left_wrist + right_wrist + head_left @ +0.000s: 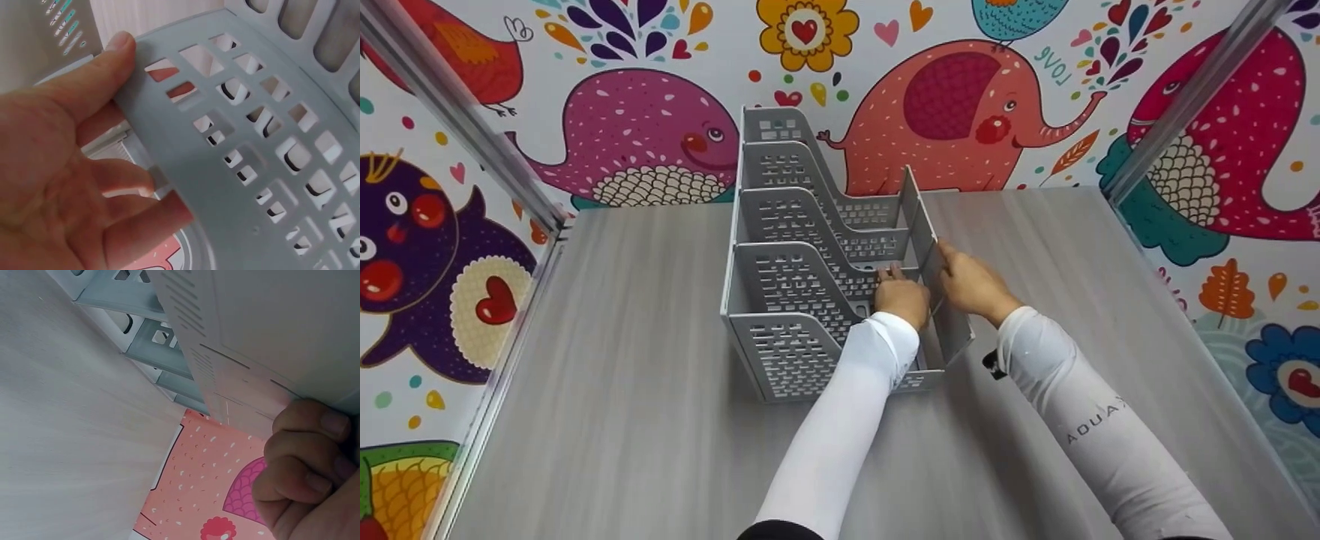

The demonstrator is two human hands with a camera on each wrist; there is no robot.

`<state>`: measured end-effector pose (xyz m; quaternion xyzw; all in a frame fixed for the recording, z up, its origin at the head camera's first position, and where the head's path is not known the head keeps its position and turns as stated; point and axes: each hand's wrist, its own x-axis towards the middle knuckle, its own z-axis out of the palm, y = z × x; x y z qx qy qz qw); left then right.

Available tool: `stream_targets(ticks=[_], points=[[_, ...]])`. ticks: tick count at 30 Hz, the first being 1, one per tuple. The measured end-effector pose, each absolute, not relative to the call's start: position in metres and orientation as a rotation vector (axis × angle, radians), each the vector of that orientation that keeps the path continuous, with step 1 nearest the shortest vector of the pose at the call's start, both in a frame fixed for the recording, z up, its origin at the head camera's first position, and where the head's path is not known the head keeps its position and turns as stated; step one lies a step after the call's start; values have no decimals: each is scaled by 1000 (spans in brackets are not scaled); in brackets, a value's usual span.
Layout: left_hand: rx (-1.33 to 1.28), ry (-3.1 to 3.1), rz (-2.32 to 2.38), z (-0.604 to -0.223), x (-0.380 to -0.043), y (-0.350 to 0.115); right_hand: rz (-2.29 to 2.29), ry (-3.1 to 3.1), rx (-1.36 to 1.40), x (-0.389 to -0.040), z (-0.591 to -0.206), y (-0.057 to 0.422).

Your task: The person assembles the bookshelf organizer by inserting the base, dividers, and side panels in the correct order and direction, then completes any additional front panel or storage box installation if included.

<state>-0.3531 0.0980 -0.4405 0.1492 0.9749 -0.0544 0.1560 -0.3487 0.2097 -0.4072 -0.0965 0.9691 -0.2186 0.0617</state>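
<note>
A grey plastic file rack (pixel 787 322) with several perforated dividers stands on the table. My left hand (pixel 903 298) reaches in among the dividers from the front. In the left wrist view, its thumb and fingers pinch the sloping edge of one perforated divider (pixel 185 152). On the rack's right, my right hand (pixel 975 285) holds the upright side panel (pixel 952 315) near its upper edge. The right wrist view has curled fingers (pixel 298 450) against the panel's outer face, with the thumb out of sight. The panel's front corner juts out to the right past the rack's front.
Wood-grain table (pixel 607 360) surrounds the rack. Printed cartoon walls (pixel 945 120) close off the back and sides, with metal posts (pixel 1192 105) at the corners. A black strap end (pixel 994 365) hangs at the right wrist.
</note>
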Motion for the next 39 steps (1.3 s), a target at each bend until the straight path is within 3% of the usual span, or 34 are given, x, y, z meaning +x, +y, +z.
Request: stream_targets(ticks=[12,21,25,30,39], points=[[468,2781,-224,-443,-349,95,-662,2917,-257,-343,-414,203],[283,2705,-131,-425,-328,95,-626,2904,-245,-343,-416,205],[512,2771,-54,-411,-303,82,-589,2934,-279,-343,-412,208],[824,2859,23,-428,-274,70,-560,2965,-288,-344,-407,207],[761,2963,87,-450,-270,67,-566,2935,-259,-345,-406,204]])
